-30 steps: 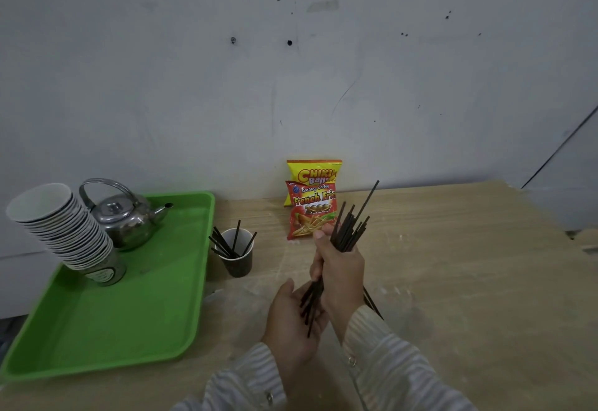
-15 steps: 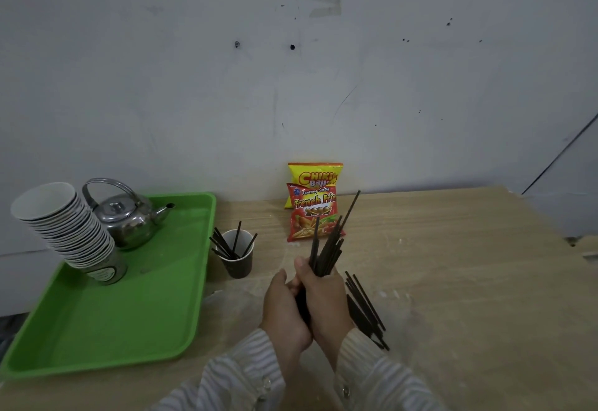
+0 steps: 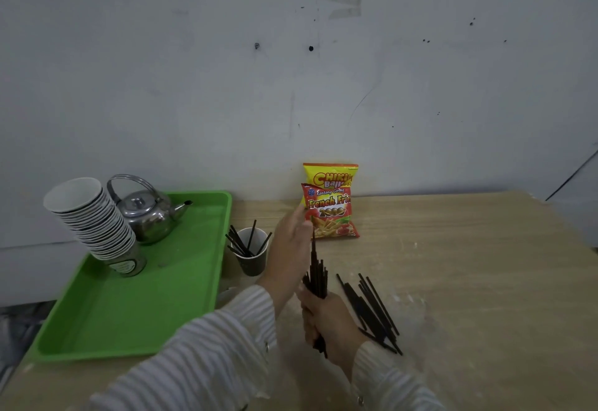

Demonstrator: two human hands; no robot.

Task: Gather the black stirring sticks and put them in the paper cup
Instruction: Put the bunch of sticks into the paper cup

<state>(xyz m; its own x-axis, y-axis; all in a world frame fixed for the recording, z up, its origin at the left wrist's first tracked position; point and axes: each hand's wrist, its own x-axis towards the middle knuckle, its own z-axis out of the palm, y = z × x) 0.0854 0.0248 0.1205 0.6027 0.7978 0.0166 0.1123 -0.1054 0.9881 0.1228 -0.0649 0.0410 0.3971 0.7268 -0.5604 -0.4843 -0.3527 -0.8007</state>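
Note:
My right hand (image 3: 326, 321) grips an upright bundle of black stirring sticks (image 3: 316, 276) low over the wooden table. My left hand (image 3: 291, 242) is open with flat fingers, raised beside the top of the bundle, just right of the paper cup (image 3: 251, 257). The dark cup stands next to the green tray and holds several sticks that lean left and right. More loose black sticks (image 3: 372, 310) lie in a heap on the table to the right of my right hand.
A green tray (image 3: 129, 307) at the left carries a leaning stack of paper cups (image 3: 94, 226) and a steel kettle (image 3: 147, 216). Two snack bags (image 3: 330, 206) lean on the grey wall behind the hands. The table (image 3: 469, 265) stretches off to the right.
My left hand has let go of the bundle and moved up and forward, opening flat. My right hand has lowered the bundle, and the sticks now stand more upright and even.

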